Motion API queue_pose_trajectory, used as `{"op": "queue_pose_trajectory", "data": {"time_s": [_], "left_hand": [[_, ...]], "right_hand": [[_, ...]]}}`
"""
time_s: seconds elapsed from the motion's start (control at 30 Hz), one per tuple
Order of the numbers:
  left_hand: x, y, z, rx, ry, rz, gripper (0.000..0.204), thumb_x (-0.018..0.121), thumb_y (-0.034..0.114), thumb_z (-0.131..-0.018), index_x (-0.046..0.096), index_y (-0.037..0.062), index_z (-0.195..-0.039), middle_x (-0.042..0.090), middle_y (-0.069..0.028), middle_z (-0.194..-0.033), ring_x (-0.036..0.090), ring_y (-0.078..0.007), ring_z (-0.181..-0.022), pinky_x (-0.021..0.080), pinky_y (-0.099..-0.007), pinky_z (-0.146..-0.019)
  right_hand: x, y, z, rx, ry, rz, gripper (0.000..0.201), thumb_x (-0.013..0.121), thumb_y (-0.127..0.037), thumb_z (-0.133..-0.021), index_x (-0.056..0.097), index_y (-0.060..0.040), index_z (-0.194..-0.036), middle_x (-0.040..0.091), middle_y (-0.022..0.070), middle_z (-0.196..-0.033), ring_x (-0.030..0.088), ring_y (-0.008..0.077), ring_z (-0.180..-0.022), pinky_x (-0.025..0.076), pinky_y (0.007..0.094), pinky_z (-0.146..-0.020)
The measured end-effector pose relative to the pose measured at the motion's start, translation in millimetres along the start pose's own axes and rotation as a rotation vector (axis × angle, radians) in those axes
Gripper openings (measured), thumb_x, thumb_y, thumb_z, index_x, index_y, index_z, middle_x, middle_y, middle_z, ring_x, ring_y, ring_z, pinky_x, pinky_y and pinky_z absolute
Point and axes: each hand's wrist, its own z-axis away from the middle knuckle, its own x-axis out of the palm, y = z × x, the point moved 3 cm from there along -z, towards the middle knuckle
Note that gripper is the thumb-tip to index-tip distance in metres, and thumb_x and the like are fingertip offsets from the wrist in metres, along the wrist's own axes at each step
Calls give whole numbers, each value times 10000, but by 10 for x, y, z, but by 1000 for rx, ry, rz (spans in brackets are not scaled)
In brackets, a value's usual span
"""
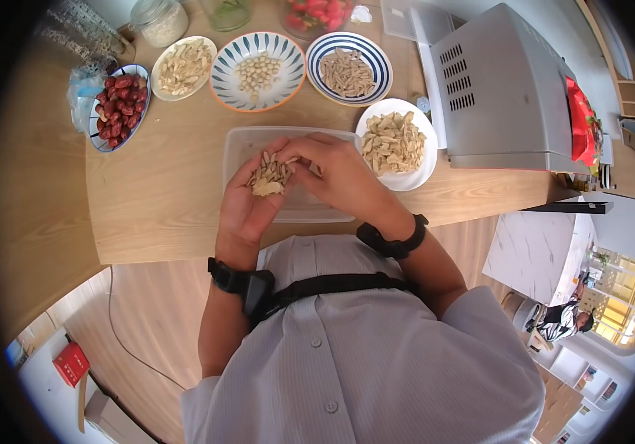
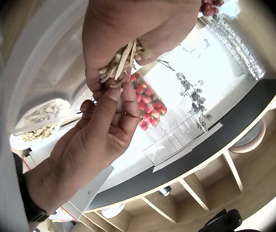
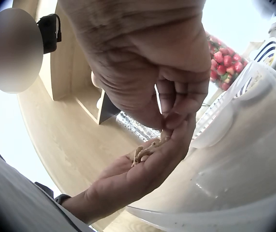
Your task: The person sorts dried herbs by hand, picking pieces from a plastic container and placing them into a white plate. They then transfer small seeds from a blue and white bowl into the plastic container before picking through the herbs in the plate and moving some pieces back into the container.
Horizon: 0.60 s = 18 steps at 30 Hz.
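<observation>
In the head view the left hand (image 1: 247,200) is cupped palm up, its fingers curled round a small heap of dried pieces (image 1: 270,175), some flat and pale, some thin and tan. The right hand (image 1: 336,174) reaches over it, thumb and fingertips together at the heap's edge. In the left wrist view the right hand (image 2: 96,130) pinches a small pale piece (image 2: 117,87) beside the held pieces (image 2: 123,63). Both hands are above a translucent plastic container (image 1: 317,209). In the right wrist view the left hand (image 3: 142,181) lies beneath the right fingertips.
Behind the container stand a plate of red dates (image 1: 120,111), a plate of pale slices (image 1: 184,66), a patterned plate of round pale seeds (image 1: 258,72) and a striped plate of tan sticks (image 1: 347,72). A white plate (image 1: 428,159) of dried slices and a grey appliance (image 1: 506,96) stand right.
</observation>
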Motion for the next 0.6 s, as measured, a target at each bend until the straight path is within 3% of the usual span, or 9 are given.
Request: {"op": "queue_pose_trajectory", "data": {"time_s": [0.33,0.53,0.6], "left_hand": [[54,19,13,17,171,-86,494,363,234,-1122,444,-45,-1522,547,-157,-1510,514,-279,-1413,413,-438,-1186],[108,24,4,16,82,-69,500,368,234,-1122,440,-55,-1523,508,-176,-1547,515,-262,-1406,438,-404,-1158],[45,17,-21,-14,-44,44,498,376,234,-1120,444,-59,-1518,521,-173,-1530,524,-259,-1392,451,-402,-1142]], "right_hand": [[-7,44,6,-140,38,246,215,720,-8,-855,715,-92,-1053,675,125,-1001,679,368,-884,560,446,-760],[21,21,7,-185,57,344,206,761,-107,-851,719,-87,-1052,688,115,-1025,686,354,-893,576,443,-776],[43,-8,12,-182,52,383,211,771,-139,-849,723,-93,-1050,693,112,-1027,691,344,-895,578,440,-775]]}}
